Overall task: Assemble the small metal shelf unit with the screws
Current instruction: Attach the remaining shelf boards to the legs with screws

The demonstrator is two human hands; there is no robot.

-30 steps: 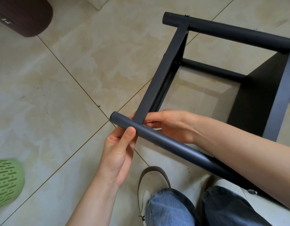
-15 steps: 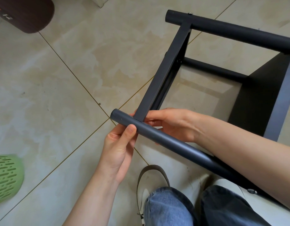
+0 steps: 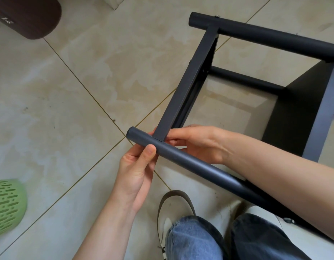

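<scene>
Head view: a black metal shelf frame (image 3: 185, 91) stands on a beige tiled floor (image 3: 78, 91), filling the right half of the picture. Its near round tube (image 3: 190, 162) runs from the centre down to the right, and a flat crossbar (image 3: 188, 81) climbs from that tube to a far round tube (image 3: 265, 36), where a small screw head (image 3: 217, 15) shows on top. A black panel (image 3: 297, 113) closes the right side.

The left hand (image 3: 136, 171) comes from below and holds the near tube close to its capped left end, thumb laid over the top and fingers curled behind it. The right hand (image 3: 198, 141) reaches from the right to the joint where crossbar meets tube, fingertips drawn together there; whether they pinch a screw cannot be told.

Left of the tube end the tiles lie bare out to a green perforated basket (image 3: 6, 205) at the near left edge and a dark brown rounded object (image 3: 31, 15) at the far left. Just beneath the tube are jeans-clad knees (image 3: 196, 239) and a pale shoe (image 3: 173, 209).
</scene>
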